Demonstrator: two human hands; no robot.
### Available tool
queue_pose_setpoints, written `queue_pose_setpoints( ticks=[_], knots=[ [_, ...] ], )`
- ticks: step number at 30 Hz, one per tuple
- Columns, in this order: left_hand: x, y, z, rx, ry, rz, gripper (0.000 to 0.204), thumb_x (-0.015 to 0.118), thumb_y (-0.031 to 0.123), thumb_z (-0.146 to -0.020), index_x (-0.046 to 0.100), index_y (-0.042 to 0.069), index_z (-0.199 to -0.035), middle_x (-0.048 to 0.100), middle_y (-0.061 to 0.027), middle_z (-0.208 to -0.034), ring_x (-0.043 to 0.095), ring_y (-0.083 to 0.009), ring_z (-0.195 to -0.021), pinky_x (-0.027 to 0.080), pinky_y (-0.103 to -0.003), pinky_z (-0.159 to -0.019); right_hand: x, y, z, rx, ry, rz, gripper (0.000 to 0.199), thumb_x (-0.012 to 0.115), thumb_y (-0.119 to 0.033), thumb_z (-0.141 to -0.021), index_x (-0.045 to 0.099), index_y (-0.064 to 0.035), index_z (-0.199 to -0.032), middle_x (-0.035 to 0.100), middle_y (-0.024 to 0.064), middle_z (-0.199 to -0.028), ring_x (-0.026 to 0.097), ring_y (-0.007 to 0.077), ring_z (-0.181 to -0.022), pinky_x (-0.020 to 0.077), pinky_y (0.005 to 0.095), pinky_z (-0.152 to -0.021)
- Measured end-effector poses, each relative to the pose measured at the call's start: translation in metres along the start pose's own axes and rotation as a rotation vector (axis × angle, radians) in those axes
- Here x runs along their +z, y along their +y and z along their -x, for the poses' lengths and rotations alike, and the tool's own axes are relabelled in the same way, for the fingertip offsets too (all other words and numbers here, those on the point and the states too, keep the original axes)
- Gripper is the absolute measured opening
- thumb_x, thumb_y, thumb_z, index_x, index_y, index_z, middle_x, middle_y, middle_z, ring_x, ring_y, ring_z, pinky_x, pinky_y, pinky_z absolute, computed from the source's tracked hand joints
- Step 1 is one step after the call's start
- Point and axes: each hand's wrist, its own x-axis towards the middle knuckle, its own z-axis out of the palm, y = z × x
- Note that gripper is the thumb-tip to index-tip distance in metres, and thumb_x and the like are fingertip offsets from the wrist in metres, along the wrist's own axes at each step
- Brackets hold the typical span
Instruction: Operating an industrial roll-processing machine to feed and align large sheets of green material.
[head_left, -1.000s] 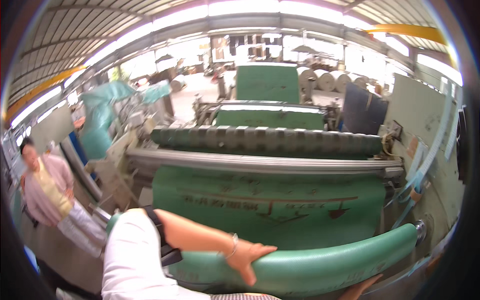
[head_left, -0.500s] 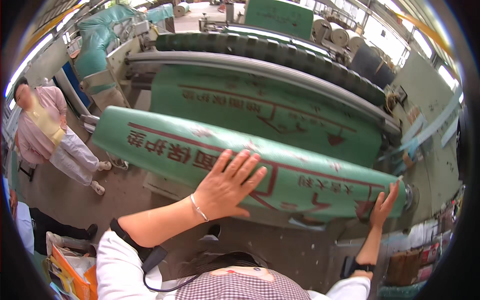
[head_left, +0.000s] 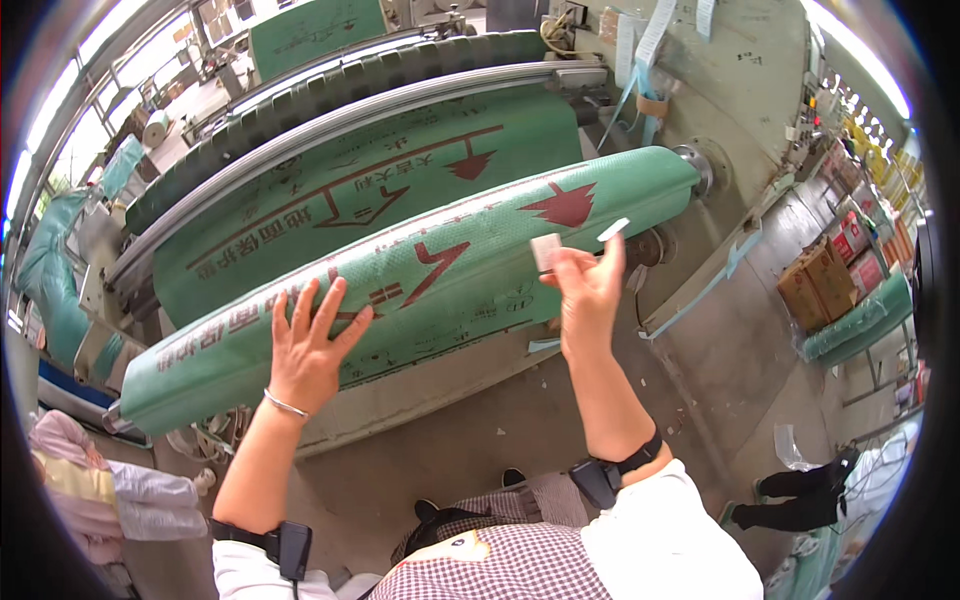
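A long roll of green printed sheet [head_left: 480, 235] stretches across in front of me, with dark red marks on it. My left hand [head_left: 308, 340] lies flat on its left half, fingers spread. Over the roll's right half, my right hand [head_left: 585, 290] pinches a small pale square piece [head_left: 545, 252] between thumb and fingers. A narrow white strip [head_left: 613, 230] sits at the tip of a raised finger of that hand. Whether these pieces are paper or tape I cannot tell. Behind the roll, more green sheet [head_left: 400, 160] hangs from the machine.
A metal bar [head_left: 350, 112] and a dark roller [head_left: 330, 95] span the machine behind. White and blue strips [head_left: 650, 60] hang from the grey side panel [head_left: 735, 90]. Cardboard boxes [head_left: 818, 278] stand at right. One person [head_left: 90, 480] is at left, another [head_left: 840, 490] at right.
My view has swung to the right. The right hand has come off the roll's right end and now holds small pale pieces above it. My left hand still rests on the roll.
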Motion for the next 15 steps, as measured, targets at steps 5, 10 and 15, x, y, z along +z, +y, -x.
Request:
queue_pose_setpoints(
  ticks=[5,10,15],
  knots=[
    [0.001,-0.004,0.003,0.077,0.07,0.017,0.065,0.062,-0.004,-0.064,0.061,0.025,-0.123,0.038,-0.01,-0.147,0.034,-0.0338,-0.135,0.023,-0.054,-0.11,0.032,0.034,0.006,0.085,0.25,0.419,0.103,0.074,-0.015,-0.081,-0.004,0.0067,-0.145,0.063,0.02,-0.095,0.062,0.0197,-0.077,0.0501,0.03,-0.068],
    [0.003,-0.036,0.036,0.139,0.107,0.132,0.06,0.068,0.006,-0.07,0.057,0.018,-0.127,0.036,-0.0091,-0.147,0.033,-0.0304,-0.136,0.024,-0.048,-0.112,-0.009,0.079,0.046,0.092,0.493,0.763,0.101,0.077,-0.036,-0.076,0.015,0.0075,-0.143,0.055,0.0236,-0.122,0.062,0.0258,-0.094,0.049,0.0323,-0.079],
    [0.011,-0.063,0.106,0.117,0.018,-0.018,0.074,0.073,0.022,-0.07,0.045,0.009,-0.137,0.031,-0.0098,-0.15,0.027,-0.0271,-0.14,0.02,-0.046,-0.115,0.088,0.022,0.118,0.646,-0.09,-0.122,0.026,0.073,-0.03,-0.084,0.064,-0.0086,-0.096,0.066,0.001,-0.093,0.059,0.0106,-0.085,0.0398,0.0272,-0.07]
  ],
)
